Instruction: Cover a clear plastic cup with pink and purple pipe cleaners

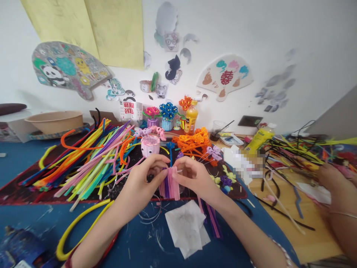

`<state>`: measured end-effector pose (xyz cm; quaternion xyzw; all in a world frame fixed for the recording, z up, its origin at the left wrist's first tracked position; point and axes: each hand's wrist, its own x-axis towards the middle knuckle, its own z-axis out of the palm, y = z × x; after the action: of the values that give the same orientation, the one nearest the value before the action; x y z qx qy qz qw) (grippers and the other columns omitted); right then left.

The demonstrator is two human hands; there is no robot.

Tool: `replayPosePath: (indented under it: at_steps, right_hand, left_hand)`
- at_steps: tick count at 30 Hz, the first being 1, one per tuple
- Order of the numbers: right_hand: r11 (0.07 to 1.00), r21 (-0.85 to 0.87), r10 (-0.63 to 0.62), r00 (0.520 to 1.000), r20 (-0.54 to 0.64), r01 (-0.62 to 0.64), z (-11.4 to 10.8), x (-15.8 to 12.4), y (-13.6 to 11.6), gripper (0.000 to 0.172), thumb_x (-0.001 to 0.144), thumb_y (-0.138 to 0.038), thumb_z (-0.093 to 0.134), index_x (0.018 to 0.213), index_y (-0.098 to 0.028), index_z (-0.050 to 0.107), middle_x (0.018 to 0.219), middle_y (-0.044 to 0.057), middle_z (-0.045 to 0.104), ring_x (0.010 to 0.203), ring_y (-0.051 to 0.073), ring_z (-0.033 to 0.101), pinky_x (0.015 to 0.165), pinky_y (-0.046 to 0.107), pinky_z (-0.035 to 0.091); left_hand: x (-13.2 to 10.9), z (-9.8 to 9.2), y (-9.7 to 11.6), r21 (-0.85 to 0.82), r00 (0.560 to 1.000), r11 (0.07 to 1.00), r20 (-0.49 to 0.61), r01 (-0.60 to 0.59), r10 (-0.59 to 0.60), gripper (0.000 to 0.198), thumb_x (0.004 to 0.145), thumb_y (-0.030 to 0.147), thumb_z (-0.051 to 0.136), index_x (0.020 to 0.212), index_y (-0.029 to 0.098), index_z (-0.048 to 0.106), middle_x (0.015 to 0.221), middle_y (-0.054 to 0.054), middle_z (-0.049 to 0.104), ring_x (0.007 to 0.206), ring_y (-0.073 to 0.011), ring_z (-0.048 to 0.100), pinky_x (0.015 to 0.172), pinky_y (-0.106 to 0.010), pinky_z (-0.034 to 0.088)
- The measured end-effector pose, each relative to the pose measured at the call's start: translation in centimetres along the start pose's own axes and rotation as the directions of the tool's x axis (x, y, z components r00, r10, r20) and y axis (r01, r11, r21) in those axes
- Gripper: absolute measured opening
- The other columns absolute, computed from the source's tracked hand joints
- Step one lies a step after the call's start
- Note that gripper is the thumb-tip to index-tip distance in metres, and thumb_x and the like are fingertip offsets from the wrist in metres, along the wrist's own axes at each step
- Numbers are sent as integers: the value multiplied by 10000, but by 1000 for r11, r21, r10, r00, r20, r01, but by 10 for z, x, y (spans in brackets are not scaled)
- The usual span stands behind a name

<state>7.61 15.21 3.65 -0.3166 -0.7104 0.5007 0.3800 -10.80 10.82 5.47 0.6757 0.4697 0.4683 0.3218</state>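
My left hand and my right hand meet above the dark mat, thumbs and fingertips closed on a row of pink and purple pipe cleaners. Its strips hang straight down side by side; my fingers cover the top edge. Just behind the hands stands a pink pipe-cleaner pot with small black eyes. A blue pipe-cleaner flower rises right behind my fingertips. Under my right forearm lie longer purple and pink pipe cleaners.
A big heap of coloured pipe cleaners covers the left of the mat. Orange pipe-cleaner flowers lie behind. White tissue rests in front, beside clear thread loops. At the right, another person's hand reaches over a wooden table.
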Motion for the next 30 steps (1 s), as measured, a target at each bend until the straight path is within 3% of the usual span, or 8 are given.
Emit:
replayPosePath:
  at_steps: [9, 15, 20, 26, 30]
  right_hand:
    - [997, 76, -6, 993, 119, -3, -5, -1, -4, 528, 699, -333, 831, 1114, -225, 523, 834, -43, 486, 613, 88, 396, 523, 225, 291]
    - [984, 169, 30, 992, 123, -51, -2, -2, -4, 405, 788, -341, 768, 1094, -224, 530, 809, -39, 484, 646, 97, 443, 562, 220, 355]
    - [955, 273, 50, 970, 237, -116, -2, -4, -4, 659, 662, -219, 868, 1187, -272, 473, 894, -33, 512, 785, 122, 544, 637, 219, 423]
    - [963, 237, 55, 954, 294, -128, -4, -5, -4, 752, 666, -153, 858, 1278, -324, 455, 987, -24, 518, 935, 132, 585, 772, 233, 468]
    - [982, 161, 51, 952, 300, -103, -4, -7, -7, 756, 654, -180, 869, 1281, -334, 476, 1033, -12, 534, 935, 136, 587, 766, 236, 490]
  left_hand:
    - [1, 1, -2, -33, 1000, 999, 0, 20, -20, 166, 899, 249, 554, 1064, 231, 551, 849, 18, 644, 804, -133, 646, 721, -270, 506]
    - [2, 0, -1, -47, 998, 998, -19, 52, -53, 183, 890, 260, 562, 1069, 223, 562, 844, 14, 645, 781, -138, 643, 712, -277, 507]
    - [-1, -1, -1, -87, 998, 994, -23, 64, -67, 179, 888, 279, 577, 1059, 227, 569, 832, 21, 648, 782, -130, 647, 723, -267, 505]
    - [2, -1, 0, -102, 995, 990, -33, 93, -97, 171, 878, 279, 596, 1040, 229, 574, 825, 28, 650, 787, -121, 639, 707, -245, 501]
    - [2, -1, 0, -106, 994, 989, -34, 104, -108, 177, 872, 286, 598, 1032, 217, 572, 818, 20, 648, 773, -128, 637, 696, -257, 503]
